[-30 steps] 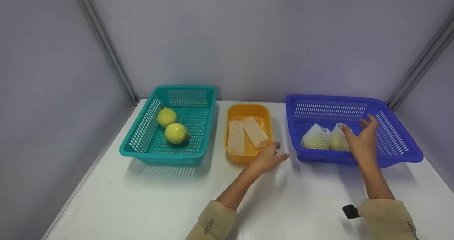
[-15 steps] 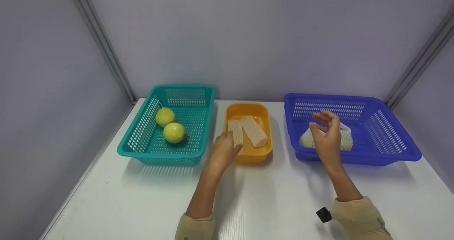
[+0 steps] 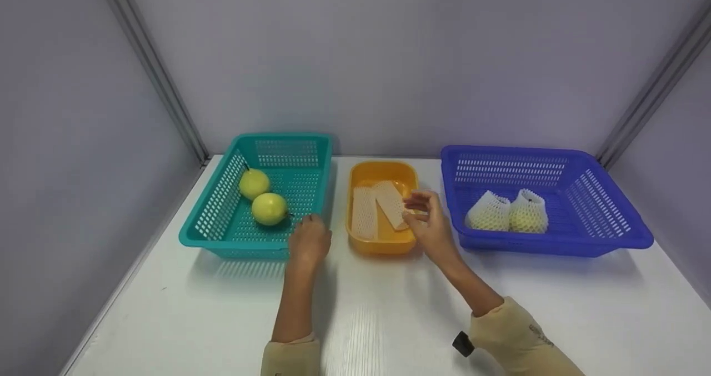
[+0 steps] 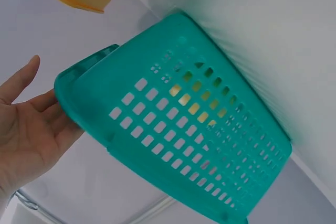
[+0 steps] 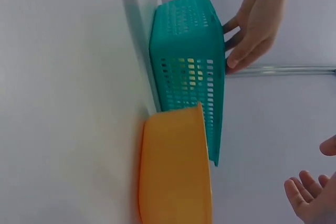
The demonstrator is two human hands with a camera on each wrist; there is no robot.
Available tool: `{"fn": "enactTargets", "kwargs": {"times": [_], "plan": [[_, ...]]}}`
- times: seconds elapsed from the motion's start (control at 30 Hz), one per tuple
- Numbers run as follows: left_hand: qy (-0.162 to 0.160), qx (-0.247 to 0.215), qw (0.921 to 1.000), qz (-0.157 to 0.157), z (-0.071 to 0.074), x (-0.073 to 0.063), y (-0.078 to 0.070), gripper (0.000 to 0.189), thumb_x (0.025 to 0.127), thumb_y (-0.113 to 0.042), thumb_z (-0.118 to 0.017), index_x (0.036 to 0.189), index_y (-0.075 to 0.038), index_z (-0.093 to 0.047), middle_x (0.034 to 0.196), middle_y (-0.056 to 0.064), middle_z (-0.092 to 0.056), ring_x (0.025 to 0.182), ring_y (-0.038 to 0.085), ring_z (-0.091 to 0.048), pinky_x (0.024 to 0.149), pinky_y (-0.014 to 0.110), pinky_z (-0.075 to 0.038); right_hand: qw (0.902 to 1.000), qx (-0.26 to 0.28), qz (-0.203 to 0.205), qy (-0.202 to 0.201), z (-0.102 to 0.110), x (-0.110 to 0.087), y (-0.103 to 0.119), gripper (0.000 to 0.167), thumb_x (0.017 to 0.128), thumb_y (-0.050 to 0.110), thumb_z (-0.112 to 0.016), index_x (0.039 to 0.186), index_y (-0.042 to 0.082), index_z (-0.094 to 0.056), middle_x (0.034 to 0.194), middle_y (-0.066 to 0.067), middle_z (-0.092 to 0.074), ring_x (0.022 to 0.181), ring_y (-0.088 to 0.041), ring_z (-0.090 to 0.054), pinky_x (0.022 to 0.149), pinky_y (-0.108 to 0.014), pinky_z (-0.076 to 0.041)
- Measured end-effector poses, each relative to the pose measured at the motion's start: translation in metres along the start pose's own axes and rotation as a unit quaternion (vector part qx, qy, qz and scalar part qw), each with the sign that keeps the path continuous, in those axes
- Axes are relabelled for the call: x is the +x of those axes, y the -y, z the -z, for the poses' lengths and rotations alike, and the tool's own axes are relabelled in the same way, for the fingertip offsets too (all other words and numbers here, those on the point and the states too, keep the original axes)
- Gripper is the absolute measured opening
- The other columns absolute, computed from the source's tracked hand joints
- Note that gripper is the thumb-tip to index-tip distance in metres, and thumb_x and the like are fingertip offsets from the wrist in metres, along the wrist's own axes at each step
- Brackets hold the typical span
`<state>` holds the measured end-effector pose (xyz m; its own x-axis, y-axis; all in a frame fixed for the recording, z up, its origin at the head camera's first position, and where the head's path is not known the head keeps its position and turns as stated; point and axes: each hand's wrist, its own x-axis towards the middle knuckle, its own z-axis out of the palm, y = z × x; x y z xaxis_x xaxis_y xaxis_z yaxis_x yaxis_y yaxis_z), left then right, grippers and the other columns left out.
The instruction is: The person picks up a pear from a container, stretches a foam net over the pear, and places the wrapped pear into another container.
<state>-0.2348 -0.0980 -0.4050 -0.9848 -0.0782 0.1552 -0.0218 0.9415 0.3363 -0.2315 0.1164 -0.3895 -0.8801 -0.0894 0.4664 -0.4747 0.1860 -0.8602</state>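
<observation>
My left hand (image 3: 309, 240) is over the front right corner of a teal basket (image 3: 239, 244). In the left wrist view its thumb is spread and its fingers pass behind the rim. Two yellow pears (image 3: 270, 209) lie inside that basket, short of the fingers. My right hand (image 3: 433, 229) hovers over the right side of an orange container (image 3: 383, 247), fingers loosely bent and holding nothing. Two flat foam net sleeves lie in the container, a left one (image 3: 364, 214) and a slanted right one (image 3: 391, 204) partly behind my fingertips.
On the right stands a blue-purple basket (image 3: 555, 246) with two pears in white foam nets, one net (image 3: 489, 212) leaning beside the other net (image 3: 528, 212). All three containers sit on a white table (image 3: 366, 320), with grey panels (image 3: 383, 59) behind and at both sides.
My right hand has moved left from the blue-purple basket to the orange container, away from the netted pears. My left hand has moved left past the orange container to the teal basket.
</observation>
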Motion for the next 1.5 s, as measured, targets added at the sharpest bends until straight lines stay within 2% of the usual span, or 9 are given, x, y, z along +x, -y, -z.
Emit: {"fn": "enactTargets", "kwargs": {"times": [0.2,0.33,0.53,0.73,0.9,1.1,1.27,1.33,1.5], "plan": [[0.014,0.0,0.9998,0.014,-0.005,0.004,0.005,0.016,0.089,-0.003,-0.053,0.098,0.01,-0.054,0.09,0.022,-0.059,0.083,0.038,-0.06,0.066,0.048,-0.05,0.9983,0.023,-0.006,0.053,-0.033,0.001,-0.001,0.033,0.085,-0.009,-0.055,0.115,-0.012,-0.041,0.109,-0.03,-0.051,0.102,-0.044,-0.05,0.084,-0.049,-0.043],[0.021,-0.001,0.9996,0.021,-0.006,0.004,0.008,0.017,0.09,-0.003,-0.051,0.101,0.01,-0.054,0.09,0.022,-0.06,0.083,0.038,-0.06,0.066,0.049,-0.05,0.9958,0.045,-0.027,0.075,-0.055,0.001,-0.002,0.029,0.086,-0.007,-0.056,0.113,-0.01,-0.045,0.108,-0.028,-0.052,0.101,-0.043,-0.051,0.085,-0.046,-0.045],[0.019,-0.005,0.9995,0.025,-0.007,0.004,0.008,0.023,0.09,-0.003,-0.051,0.108,0.012,-0.053,0.092,0.023,-0.06,0.085,0.039,-0.06,0.069,0.049,-0.049,0.9916,0.072,-0.035,0.101,-0.084,0.001,-0.006,0.027,0.087,-0.007,-0.054,0.111,-0.014,-0.044,0.11,-0.033,-0.05,0.101,-0.043,-0.053,0.086,-0.044,-0.045],[0.025,-0.018,0.999,0.032,-0.008,0.006,0.007,0.025,0.091,-0.004,-0.051,0.111,0.012,-0.052,0.094,0.023,-0.06,0.087,0.04,-0.06,0.071,0.051,-0.048,0.9848,0.084,-0.088,0.123,-0.106,-0.003,-0.007,0.032,0.09,-0.004,-0.05,0.119,-0.013,-0.042,0.118,-0.031,-0.047,0.103,-0.04,-0.053,0.085,-0.038,-0.046],[0.01,-0.026,0.9992,0.029,-0.008,0.005,0.005,0.022,0.091,-0.005,-0.051,0.106,0.012,-0.055,0.089,0.022,-0.061,0.083,0.039,-0.06,0.067,0.051,-0.049,0.9766,0.121,-0.125,0.127,-0.12,-0.004,-0.011,0.036,0.09,-0.006,-0.043,0.123,-0.016,-0.038,0.12,-0.03,-0.046,0.104,-0.039,-0.053,0.084,-0.035,-0.047],[-0.007,-0.036,0.9989,0.03,-0.006,0.0,0.003,0.021,0.09,-0.004,-0.051,0.104,0.012,-0.056,0.085,0.02,-0.061,0.079,0.036,-0.062,0.065,0.048,-0.05,0.9718,0.128,-0.159,0.118,-0.13,-0.005,-0.011,0.037,0.09,-0.001,-0.047,0.124,-0.014,-0.04,0.121,-0.026,-0.048,0.108,-0.035,-0.051,0.083,-0.035,-0.047],[0.005,-0.039,0.9986,0.035,-0.008,0.003,0.003,0.023,0.092,-0.003,-0.048,0.107,0.012,-0.057,0.091,0.022,-0.062,0.082,0.036,-0.062,0.066,0.047,-0.051,0.9695,0.144,-0.167,0.109,-0.139,-0.005,-0.02,0.038,0.09,-0.003,-0.048,0.125,-0.015,-0.04,0.121,-0.028,-0.048,0.112,-0.038,-0.046,0.083,-0.035,-0.046],[0.002,-0.037,0.9988,0.032,-0.009,0.004,0.005,0.021,0.091,-0.002,-0.049,0.106,0.011,-0.057,0.092,0.023,-0.062,0.083,0.037,-0.062,0.066,0.047,-0.051,0.9671,0.158,-0.169,0.105,-0.143,-0.004,-0.029,0.039,0.09,-0.003,-0.048,0.126,-0.014,-0.039,0.123,-0.028,-0.047,0.115,-0.038,-0.044,0.085,-0.036,-0.045],[-0.018,-0.049,0.9982,0.029,-0.009,0.004,0.008,0.018,0.089,0.0,-0.052,0.101,0.009,-0.061,0.091,0.023,-0.063,0.082,0.038,-0.062,0.064,0.047,-0.05,0.9673,0.154,-0.166,0.114,-0.153,-0.004,-0.046,0.045,0.09,-0.002,-0.048,0.132,-0.011,-0.034,0.129,-0.026,-0.042,0.119,-0.035,-0.041,0.091,-0.037,-0.042]]}}
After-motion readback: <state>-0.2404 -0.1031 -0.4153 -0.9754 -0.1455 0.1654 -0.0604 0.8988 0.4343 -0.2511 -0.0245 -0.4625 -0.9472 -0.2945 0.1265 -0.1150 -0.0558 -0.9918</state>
